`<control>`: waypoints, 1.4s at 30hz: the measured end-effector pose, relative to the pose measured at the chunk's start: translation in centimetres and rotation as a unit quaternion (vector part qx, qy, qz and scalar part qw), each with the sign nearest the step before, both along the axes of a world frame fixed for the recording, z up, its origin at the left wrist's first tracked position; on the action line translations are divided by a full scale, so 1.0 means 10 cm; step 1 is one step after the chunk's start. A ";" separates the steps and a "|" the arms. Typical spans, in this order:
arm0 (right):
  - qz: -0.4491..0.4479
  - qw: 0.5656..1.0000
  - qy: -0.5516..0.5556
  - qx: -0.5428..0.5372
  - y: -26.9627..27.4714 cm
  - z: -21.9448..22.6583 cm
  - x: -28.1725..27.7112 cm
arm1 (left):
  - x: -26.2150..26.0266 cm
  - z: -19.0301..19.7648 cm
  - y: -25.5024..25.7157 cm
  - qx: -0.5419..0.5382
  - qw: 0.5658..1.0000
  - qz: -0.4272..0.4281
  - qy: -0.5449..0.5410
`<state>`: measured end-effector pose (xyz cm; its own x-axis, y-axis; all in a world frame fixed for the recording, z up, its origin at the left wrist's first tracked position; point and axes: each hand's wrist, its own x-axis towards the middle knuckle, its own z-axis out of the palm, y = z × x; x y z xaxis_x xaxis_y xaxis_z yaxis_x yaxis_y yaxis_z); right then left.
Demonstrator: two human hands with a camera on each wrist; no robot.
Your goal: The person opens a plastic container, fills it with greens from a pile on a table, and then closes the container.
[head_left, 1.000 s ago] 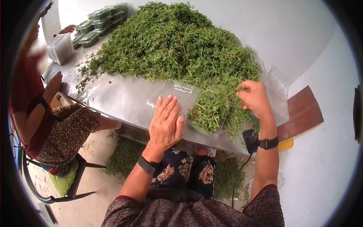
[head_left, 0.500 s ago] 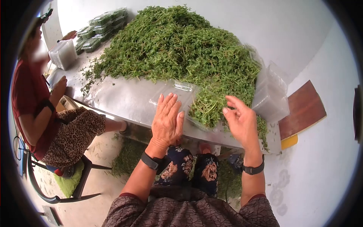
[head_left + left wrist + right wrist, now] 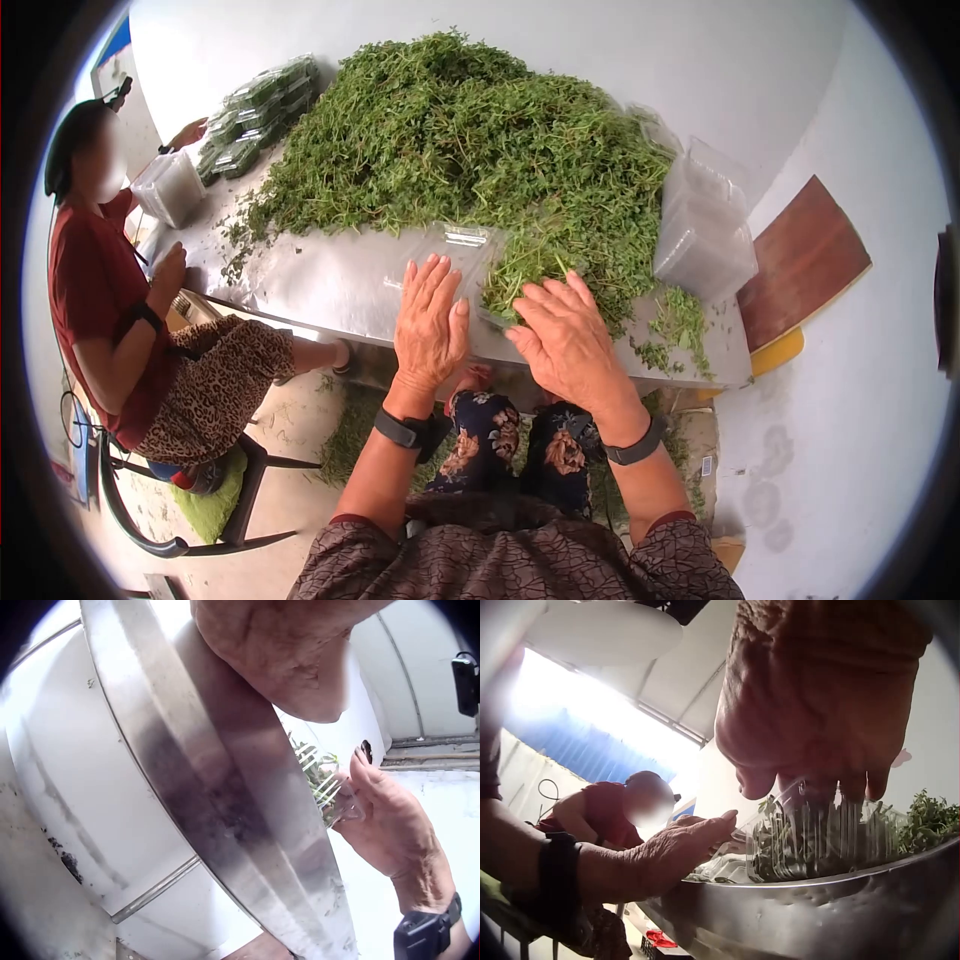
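A clear plastic clamshell box (image 3: pixel 769 851), packed with leafy green stems, sits at the table's front edge. Its clear lid (image 3: pixel 462 238) lies folded out to the left in the head view. Over the greens in the box, my right hand (image 3: pixel 568 345) spreads its fingers, palm down; the right wrist view shows those fingertips at the box's top. My left hand (image 3: pixel 428 330) is beside it, fingers extended over the lid's near edge. A big heap of loose green stems (image 3: pixel 450 140) rises behind both hands.
Nested clear boxes (image 3: pixel 705 230) stand on the right, near a brown board (image 3: pixel 805 270). Loose sprigs (image 3: pixel 680 325) lie by the front edge. Filled boxes (image 3: pixel 260 110) are stacked back left, where another person (image 3: pixel 110 300) sits beside more clear boxes (image 3: pixel 168 190).
My right hand has left the heap's right side, where it pinched stems, and moved left over the box, its fingers straightening. The left hand stays near the lid. The head view has shifted slightly.
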<state>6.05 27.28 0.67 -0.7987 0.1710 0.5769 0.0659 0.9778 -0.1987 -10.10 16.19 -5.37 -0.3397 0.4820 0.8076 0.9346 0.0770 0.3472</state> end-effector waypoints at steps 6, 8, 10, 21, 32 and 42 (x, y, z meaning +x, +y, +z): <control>0.005 1.000 0.014 -0.027 0.03 0.01 0.08 | -0.01 0.02 -0.04 -0.017 1.000 -0.011 0.001; 0.007 0.999 0.019 -0.033 0.04 0.06 0.14 | 0.00 0.05 -0.05 -0.018 1.000 -0.011 0.004; 0.000 0.999 0.043 -0.028 0.06 0.09 0.20 | 0.05 0.12 -0.09 -0.021 0.999 -0.022 0.015; -0.078 0.992 0.084 -0.050 0.12 -0.04 0.16 | 0.34 0.48 0.15 -0.157 0.978 -0.122 0.062; -0.075 0.973 0.181 -0.119 0.23 0.62 0.48 | 0.33 0.52 0.21 -0.214 0.967 -0.133 0.039; -0.223 0.856 0.427 0.187 0.00 0.72 1.45 | 0.34 0.50 0.19 -0.218 0.968 -0.119 0.036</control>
